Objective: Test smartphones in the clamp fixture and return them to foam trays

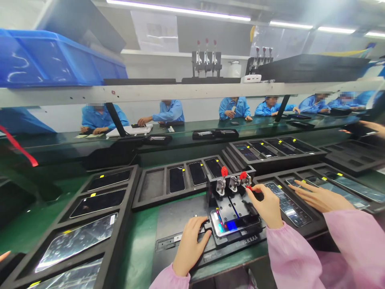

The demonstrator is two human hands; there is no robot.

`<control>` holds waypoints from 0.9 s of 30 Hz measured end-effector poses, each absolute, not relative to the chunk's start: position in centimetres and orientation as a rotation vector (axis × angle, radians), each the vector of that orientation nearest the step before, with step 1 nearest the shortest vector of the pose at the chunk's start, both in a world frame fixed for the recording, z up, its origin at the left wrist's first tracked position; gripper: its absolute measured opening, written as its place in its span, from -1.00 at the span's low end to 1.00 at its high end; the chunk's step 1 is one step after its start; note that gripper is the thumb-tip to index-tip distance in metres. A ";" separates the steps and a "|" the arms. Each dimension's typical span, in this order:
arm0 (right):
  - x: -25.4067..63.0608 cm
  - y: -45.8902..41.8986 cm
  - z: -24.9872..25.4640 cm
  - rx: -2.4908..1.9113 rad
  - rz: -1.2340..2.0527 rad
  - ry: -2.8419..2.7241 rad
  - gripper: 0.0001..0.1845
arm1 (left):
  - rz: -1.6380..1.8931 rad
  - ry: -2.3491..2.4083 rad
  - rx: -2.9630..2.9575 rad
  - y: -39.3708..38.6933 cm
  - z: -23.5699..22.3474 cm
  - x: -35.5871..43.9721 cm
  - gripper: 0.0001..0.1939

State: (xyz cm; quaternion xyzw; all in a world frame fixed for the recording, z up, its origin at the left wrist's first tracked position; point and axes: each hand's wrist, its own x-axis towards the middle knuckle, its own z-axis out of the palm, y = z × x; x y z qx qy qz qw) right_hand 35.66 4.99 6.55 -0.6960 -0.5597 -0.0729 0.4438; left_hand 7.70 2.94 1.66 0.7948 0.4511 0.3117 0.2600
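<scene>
A black clamping fixture (222,208) with several toggle clamps stands on the bench before me. A smartphone (219,226) lies in it, its screen lit with coloured patches, partly under the pressing plates. My right hand (267,202) pinches the red-tipped lever (248,188) of the rightmost clamp between thumb and fingers. The other red clamp handles (224,171) point upward. My left hand (192,241) is at the fixture's left side, its thumb and index finger around a small black block (207,226) beside the phone. Another hand (323,197) in a pink sleeve, apparently a co-worker's, reaches over a phone tray on the right.
Black foam trays with phones stand at the left (128,208), behind the fixture (150,204) and at the right (288,233). More trays (240,160) are stacked behind. A white shelf (168,91) crosses above, carrying a blue bin (60,60). People in blue work beyond.
</scene>
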 end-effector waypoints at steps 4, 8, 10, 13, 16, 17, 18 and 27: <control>35.6 5.1 6.3 -1.721 -0.183 -1.408 -0.65 | 0.840 1.220 2.148 2.9 1.7 7.7 -0.68; 35.5 5.1 6.5 -1.701 -0.185 -1.429 -0.63 | 0.852 1.214 2.159 2.9 1.9 7.8 -0.72; 35.8 4.8 7.4 -1.674 -0.214 -1.352 -0.64 | 0.869 1.212 2.174 2.9 1.9 7.8 -0.76; 36.5 4.2 9.9 -1.489 -0.258 -1.064 -0.68 | 0.896 1.210 2.214 3.0 2.0 8.0 -0.80; 36.6 3.4 12.5 -1.268 -0.218 -0.952 -0.71 | 0.878 1.246 2.290 3.1 2.1 8.1 -0.83; 36.3 3.2 13.0 -1.234 -0.211 -0.957 -0.71 | 0.864 1.263 2.314 3.1 2.1 8.2 -0.83; 36.0 2.9 13.3 -1.218 -0.211 -0.966 -0.70 | 0.851 1.278 2.334 3.2 2.1 8.2 -0.84; 33.3 -1.7 10.8 -1.163 -0.060 -1.314 -0.78 | 0.823 1.414 2.377 2.5 2.5 6.7 -0.84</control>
